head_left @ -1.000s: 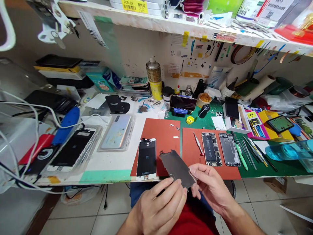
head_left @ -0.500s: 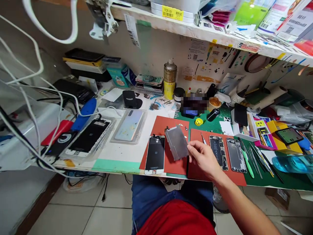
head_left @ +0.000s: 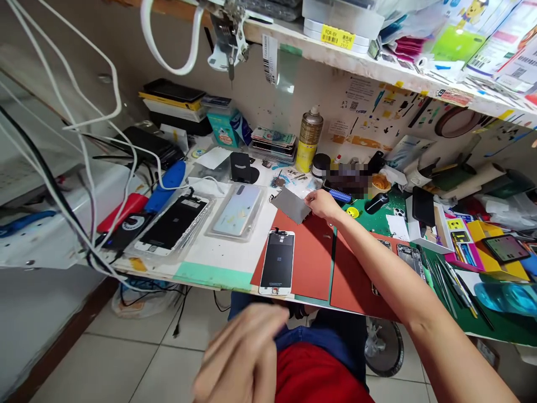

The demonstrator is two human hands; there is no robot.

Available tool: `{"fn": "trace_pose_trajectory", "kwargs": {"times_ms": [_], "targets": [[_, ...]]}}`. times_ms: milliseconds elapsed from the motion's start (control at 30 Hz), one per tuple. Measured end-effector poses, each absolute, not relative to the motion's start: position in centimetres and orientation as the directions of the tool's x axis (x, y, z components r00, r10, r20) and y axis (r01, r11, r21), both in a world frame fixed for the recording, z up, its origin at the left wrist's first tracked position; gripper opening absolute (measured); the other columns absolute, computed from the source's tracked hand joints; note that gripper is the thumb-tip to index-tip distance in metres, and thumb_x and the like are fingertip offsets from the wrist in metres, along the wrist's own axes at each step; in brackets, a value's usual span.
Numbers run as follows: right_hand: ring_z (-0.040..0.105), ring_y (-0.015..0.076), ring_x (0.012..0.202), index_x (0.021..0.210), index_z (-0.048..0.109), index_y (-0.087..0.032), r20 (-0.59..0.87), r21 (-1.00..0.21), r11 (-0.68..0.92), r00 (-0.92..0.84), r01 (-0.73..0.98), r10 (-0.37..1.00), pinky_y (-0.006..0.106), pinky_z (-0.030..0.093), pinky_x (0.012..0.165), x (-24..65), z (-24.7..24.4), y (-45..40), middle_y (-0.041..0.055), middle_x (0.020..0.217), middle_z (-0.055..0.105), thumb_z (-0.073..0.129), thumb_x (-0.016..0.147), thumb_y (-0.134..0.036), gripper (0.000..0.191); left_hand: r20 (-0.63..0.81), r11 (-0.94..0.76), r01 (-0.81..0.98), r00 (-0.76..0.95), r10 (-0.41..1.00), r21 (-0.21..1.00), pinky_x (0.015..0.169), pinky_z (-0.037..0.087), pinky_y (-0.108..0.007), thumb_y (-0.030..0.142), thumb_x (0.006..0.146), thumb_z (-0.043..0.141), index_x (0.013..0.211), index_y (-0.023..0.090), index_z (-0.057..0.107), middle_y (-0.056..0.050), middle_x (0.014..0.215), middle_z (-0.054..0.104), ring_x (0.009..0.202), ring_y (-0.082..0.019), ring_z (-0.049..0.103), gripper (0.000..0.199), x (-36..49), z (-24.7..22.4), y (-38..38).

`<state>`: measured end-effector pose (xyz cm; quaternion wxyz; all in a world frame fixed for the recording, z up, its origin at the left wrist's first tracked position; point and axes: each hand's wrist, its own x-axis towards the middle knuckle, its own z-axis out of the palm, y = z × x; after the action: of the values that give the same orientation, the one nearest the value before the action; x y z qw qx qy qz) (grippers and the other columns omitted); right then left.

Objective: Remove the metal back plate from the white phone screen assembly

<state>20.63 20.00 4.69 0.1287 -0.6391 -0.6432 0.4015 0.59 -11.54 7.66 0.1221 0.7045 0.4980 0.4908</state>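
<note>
My right hand [head_left: 322,205] reaches over the back of the red mat [head_left: 312,257], finger and thumb closed on one edge of a thin grey metal phone plate [head_left: 291,205]. A small flex piece sticks out at the plate's far left corner. In front of it, a phone screen assembly [head_left: 277,262] with a white frame lies back side up on the mat. My left hand [head_left: 243,352] is raised in the foreground below the table edge, smeared by motion; its fingers cannot be made out clearly. An opened phone housing [head_left: 410,259] lies right of my forearm, which partly covers another phone body.
Left of the mat lie a boxed phone back [head_left: 237,210] and another screen [head_left: 172,224] in clear plastic. A spray can [head_left: 309,139] stands at the back. Tweezers and tools [head_left: 457,285] lie right. White cables [head_left: 79,151] hang at left; a shelf [head_left: 403,73] runs overhead.
My right hand has carried the metal plate away from me to the mat's back edge, turning it flatter. My left hand has come into view. The camera view has shifted left.
</note>
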Motion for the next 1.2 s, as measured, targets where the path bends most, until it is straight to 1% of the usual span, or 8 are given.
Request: {"fn": "trace_pose_trajectory", "kwargs": {"times_ms": [133,200,300,467,633,867,1067,1200], "targets": [[0.070,0.0271,0.114,0.124,0.071,-0.015,-0.296,-0.705,-0.130,-0.123,0.698,0.947,0.042,0.060,0.096,20.1,5.8,18.7,0.0138,0.133,0.070,0.072,0.102,-0.032,0.028,0.071,-0.004,0.297,-0.215,0.974,0.955,0.098,0.064,-0.033,0.032,0.105,0.058,0.133,0.028,0.070,-0.007,0.128,0.078,0.114,-0.023,0.077,0.030,0.7,4.7,-7.2],[0.073,0.0281,0.108,0.103,0.074,-0.012,-0.263,-0.746,-0.133,-0.105,0.653,0.959,0.035,0.055,0.088,20.2,6.4,16.5,0.0195,0.120,0.075,0.068,0.100,-0.018,0.009,-0.126,0.152,0.089,-0.249,0.960,0.984,0.111,0.059,-0.040,0.045,0.103,0.062,0.138,0.025,0.067,-0.011,0.141,0.073,0.129,-0.028,0.071,0.040,0.3,3.4,-6.1],[0.076,0.0237,0.082,0.092,0.072,-0.016,-0.277,-0.827,-0.174,-0.117,0.535,0.954,0.029,0.049,0.068,20.5,6.7,11.5,0.0160,0.099,0.079,0.057,0.099,-0.016,0.016,-0.250,0.233,-0.094,-0.258,0.933,0.968,0.125,0.046,-0.049,0.053,0.097,0.069,0.143,0.023,0.063,-0.014,0.155,0.063,0.145,-0.033,0.059,0.055,-0.1,2.2,-5.4],[0.075,0.0181,0.058,0.114,0.068,-0.015,-0.438,-0.892,-0.394,-0.205,0.222,0.875,0.027,0.050,0.046,20.4,5.8,3.3,0.0143,0.109,0.079,0.055,0.096,-0.031,0.027,-0.289,0.258,-0.147,-0.253,0.923,0.955,0.130,0.037,-0.051,0.053,0.095,0.072,0.148,0.026,0.058,-0.013,0.163,0.055,0.152,-0.032,0.051,0.061,0.5,1.9,-4.9],[0.075,0.0171,0.054,0.113,0.067,-0.013,-0.581,-0.757,-0.607,-0.175,-0.242,0.795,0.024,0.048,0.040,19.3,5.2,0.9,0.0170,0.116,0.077,0.078,0.078,-0.033,0.042,-0.273,0.245,-0.144,-0.229,0.934,0.959,0.131,0.037,-0.050,0.047,0.097,0.070,0.152,0.026,0.053,-0.014,0.163,0.054,0.153,-0.030,0.051,0.061,1.1,2.2,-4.6],[0.071,0.0136,0.052,0.120,0.066,-0.015,-0.523,-0.824,-0.509,-0.015,-0.249,0.852,0.022,0.047,0.037,18.6,4.8,-0.1,0.0157,0.118,0.078,0.085,0.078,-0.043,0.055,-0.255,0.218,-0.171,-0.235,0.938,0.961,0.130,0.039,-0.050,0.040,0.100,0.063,0.154,0.024,0.051,-0.015,0.162,0.055,0.152,-0.030,0.052,0.058,1.1,2.0,-5.0],[0.073,0.0155,0.052,0.119,0.065,-0.015,-0.563,-0.780,-0.555,-0.064,-0.289,0.824,0.024,0.046,0.037,19.3,4.5,-0.3,0.0166,0.121,0.076,0.085,0.076,-0.037,0.052,-0.256,0.214,-0.183,-0.251,0.934,0.960,0.128,0.041,-0.051,0.039,0.099,0.065,0.157,0.026,0.049,-0.015,0.161,0.057,0.151,-0.031,0.053,0.062,1.6,2.0,-5.0],[0.067,0.0119,0.049,0.116,0.066,-0.016,-0.527,-0.811,-0.515,-0.037,-0.278,0.849,0.022,0.042,0.037,19.0,3.8,-0.1,0.0072,0.100,0.077,0.087,0.073,-0.040,0.054,-0.248,0.211,-0.165,-0.252,0.935,0.963,0.128,0.041,-0.051,0.039,0.098,0.065,0.157,0.024,0.049,-0.016,0.159,0.058,0.149,-0.031,0.055,0.063,2.1,2.3,-4.9]]}}
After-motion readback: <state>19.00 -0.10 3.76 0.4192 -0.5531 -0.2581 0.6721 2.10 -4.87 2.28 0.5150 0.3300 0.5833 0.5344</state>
